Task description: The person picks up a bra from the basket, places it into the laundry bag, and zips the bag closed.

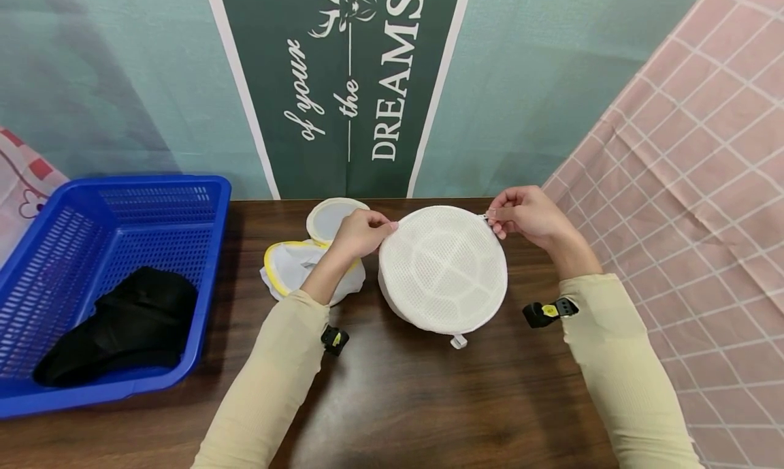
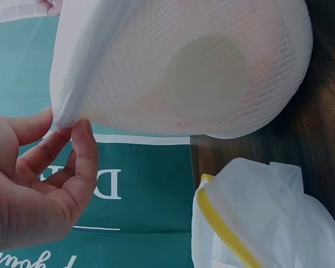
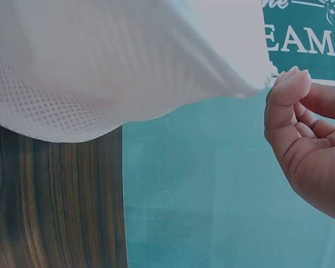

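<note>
A round white mesh laundry bag [image 1: 442, 270] stands on the table in the head view, its top closed over. My left hand [image 1: 363, 233] pinches its rim at the upper left between thumb and finger, as the left wrist view also shows for the hand [image 2: 50, 173]. At the upper right of the rim, my right hand [image 1: 528, 214] pinches what looks like the zipper pull; the right wrist view shows thumb and finger of the hand [image 3: 310, 125] together there. A small white tab [image 1: 458, 342] sticks out at the bag's front.
Left of the bag, partly behind my left forearm, lies an open white mesh bag with yellow trim [image 1: 286, 268], its round lid [image 1: 331, 217] folded back. A blue plastic basket [image 1: 211, 271] with a black garment [image 1: 131, 322] stands at the left. A pink checked cloth [image 1: 692, 203] borders the right side.
</note>
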The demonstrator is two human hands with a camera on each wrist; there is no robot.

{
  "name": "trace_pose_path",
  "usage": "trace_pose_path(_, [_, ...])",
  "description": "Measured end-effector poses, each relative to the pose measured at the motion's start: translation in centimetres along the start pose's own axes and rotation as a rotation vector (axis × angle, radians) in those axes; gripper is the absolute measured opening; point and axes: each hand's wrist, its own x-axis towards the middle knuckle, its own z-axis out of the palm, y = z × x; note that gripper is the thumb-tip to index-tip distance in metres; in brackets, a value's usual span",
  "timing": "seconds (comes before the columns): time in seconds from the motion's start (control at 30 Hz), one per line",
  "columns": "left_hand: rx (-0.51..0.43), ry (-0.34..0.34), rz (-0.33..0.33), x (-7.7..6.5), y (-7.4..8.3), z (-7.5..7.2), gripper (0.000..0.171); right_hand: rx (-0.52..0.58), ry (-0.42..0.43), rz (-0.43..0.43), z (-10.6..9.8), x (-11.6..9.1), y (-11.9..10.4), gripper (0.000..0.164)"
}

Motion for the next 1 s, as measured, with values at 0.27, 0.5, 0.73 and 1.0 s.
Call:
trace_pose_path(0.27, [0.02, -0.068, 0.06, 0.0, 0.7, 0.3, 0.017, -0.064, -0.017, 0.003, 0.9, 0.4, -0.7, 0.009])
trace_pose_path(0.5, [0.097, -0.114, 0.094, 0.1, 1.3, 0.9, 0.015, -0.069, -0.052, 0.007, 1.2, 0.7, -0.8, 0.007])
trace_pose_path(0.73, [0.151, -0.106, 0.092, -0.1, 1.4, 1.2, 0.013, -0.077, -0.015, 0.058, 1.3, 0.6, -0.8, 0.008])
trace_pose_path(1.0, [0.2, -0.006, 0.089, -0.1, 1.0, 1.0, 0.013, -0.103, 0.031, 0.124, 1.0, 0.4, -0.5, 0.01])
